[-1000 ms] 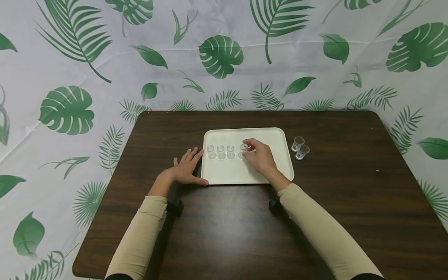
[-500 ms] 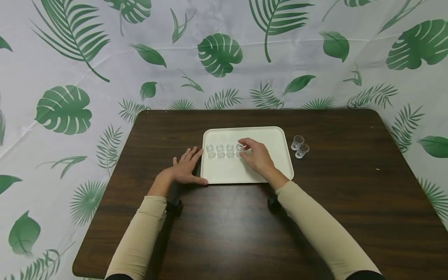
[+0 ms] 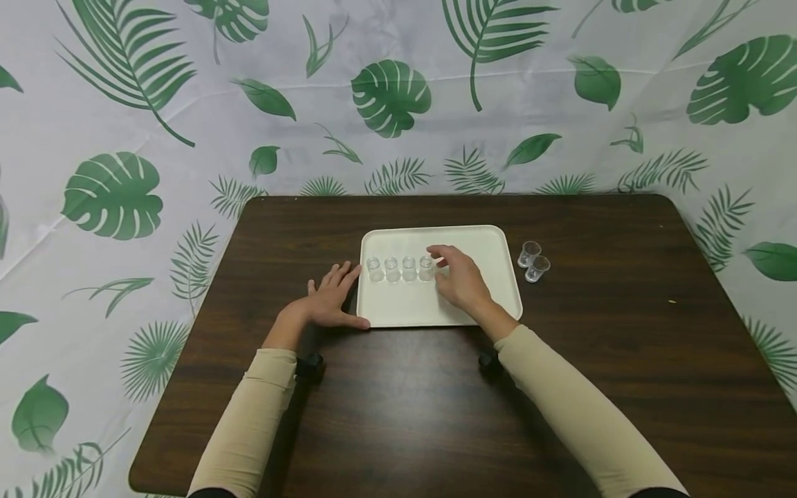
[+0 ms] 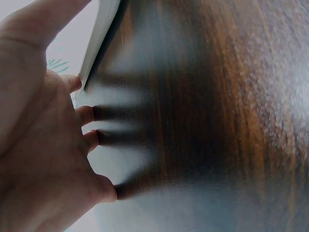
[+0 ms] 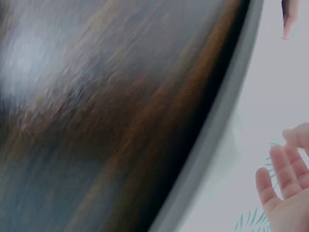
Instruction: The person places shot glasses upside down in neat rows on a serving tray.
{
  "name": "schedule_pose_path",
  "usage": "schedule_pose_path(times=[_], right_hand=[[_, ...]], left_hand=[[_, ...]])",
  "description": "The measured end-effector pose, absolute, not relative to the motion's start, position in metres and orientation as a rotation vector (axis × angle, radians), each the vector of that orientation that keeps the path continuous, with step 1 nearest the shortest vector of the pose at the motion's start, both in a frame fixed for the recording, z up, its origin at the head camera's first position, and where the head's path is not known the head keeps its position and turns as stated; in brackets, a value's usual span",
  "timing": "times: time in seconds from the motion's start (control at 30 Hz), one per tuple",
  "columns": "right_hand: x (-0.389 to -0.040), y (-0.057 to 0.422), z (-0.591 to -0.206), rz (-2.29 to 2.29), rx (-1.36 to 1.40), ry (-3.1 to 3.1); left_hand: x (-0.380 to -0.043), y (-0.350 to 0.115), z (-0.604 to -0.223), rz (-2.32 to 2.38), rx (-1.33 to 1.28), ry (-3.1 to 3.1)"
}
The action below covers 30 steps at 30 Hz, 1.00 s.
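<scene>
On a white tray [image 3: 398, 310], several small clear shot glasses [image 3: 391, 270] stand in a row running left to right. My right hand [image 3: 461, 280] is over the tray, just right of the row's rightmost shot glass [image 3: 425, 270], its thumb and fingers parted around a gap. In the right wrist view the right hand's fingers [image 5: 288, 180] are loosely bent, with no glass showing among them. My left hand [image 3: 330, 301] lies spread at the tray's left side, fingertips on the tabletop and thumb at the near left corner.
Two more clear shot glasses [image 3: 533, 261] sit close together on the dark wooden table [image 3: 398, 415], right of the tray. A white cloth with green leaves [image 3: 392, 97] hangs behind the table.
My right hand slid the rightmost shot glass left toward the row, then let go of it and drew slightly right. The left hand has stayed in place.
</scene>
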State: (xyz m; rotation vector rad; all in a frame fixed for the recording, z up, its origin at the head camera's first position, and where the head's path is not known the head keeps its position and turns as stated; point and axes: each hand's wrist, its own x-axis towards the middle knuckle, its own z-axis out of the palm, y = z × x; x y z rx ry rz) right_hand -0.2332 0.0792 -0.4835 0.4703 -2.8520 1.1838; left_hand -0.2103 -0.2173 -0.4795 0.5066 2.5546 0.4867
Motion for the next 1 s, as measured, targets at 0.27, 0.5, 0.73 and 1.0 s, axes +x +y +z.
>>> schedule_pose_path(times=[0.27, 0.5, 0.73, 1.0], right_hand=[[-0.228, 0.086, -0.470, 1.200, 0.444, -2.771], [-0.226, 0.109, -0.462, 1.227, 0.236, -2.484], [-0.225, 0.147, -0.447, 1.292, -0.009, -2.197], [-0.223, 0.208, -0.454, 1.329, -0.362, -2.152]], left_hand=[[-0.211, -0.217, -0.481, 0.492, 0.507, 2.560], [-0.211, -0.218, -0.482, 0.479, 0.507, 2.564], [-0.211, -0.218, -0.480, 0.477, 0.508, 2.560], [-0.211, -0.218, -0.477, 0.471, 0.516, 2.542]])
